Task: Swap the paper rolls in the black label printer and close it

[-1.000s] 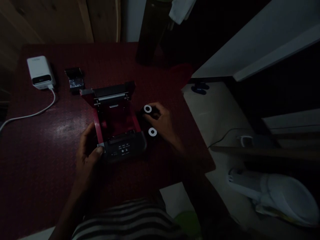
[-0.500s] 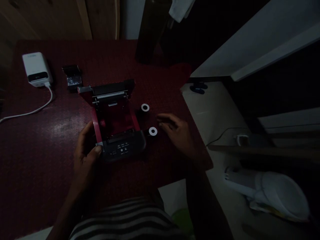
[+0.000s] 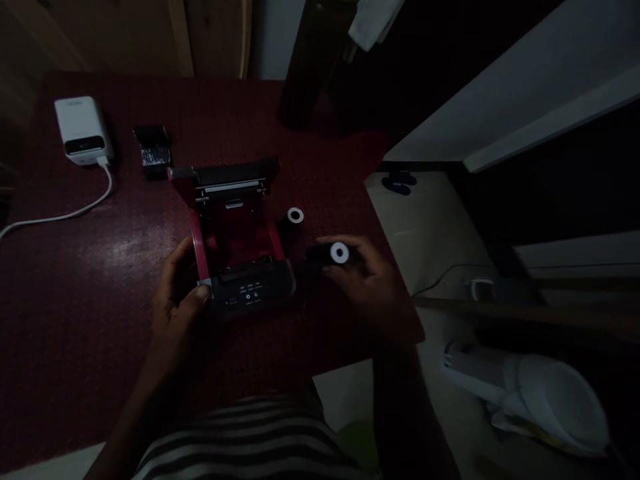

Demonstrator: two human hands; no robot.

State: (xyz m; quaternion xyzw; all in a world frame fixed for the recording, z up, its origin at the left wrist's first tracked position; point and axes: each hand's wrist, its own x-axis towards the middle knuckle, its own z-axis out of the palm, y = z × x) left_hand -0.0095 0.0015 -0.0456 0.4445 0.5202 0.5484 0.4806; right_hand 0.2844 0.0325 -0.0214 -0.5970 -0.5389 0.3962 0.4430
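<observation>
One white-ended black roll (image 3: 339, 253), loose on the tabletop (image 3: 100, 320) before, is now gripped by the right hand (image 3: 367, 277) near the right edge. The second roll (image 3: 295, 215) lies beyond that hand, beside the lid-up red-black device (image 3: 250, 287), whose near-left corner the left hand (image 3: 173, 293) grips.

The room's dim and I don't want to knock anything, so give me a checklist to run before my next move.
1. Lid of the red-and-black device raised: ok.
2. Left hand on the device's side and front corner: ok.
3. Right hand gripping the white-ended roll: ok.
4. Second roll beside the device, apart from both hands: ok.
5. Held roll's dark body clear of the device: cannot tell, too dark.
6. Lighting: not ok, deep shadow around the right hand.
</observation>
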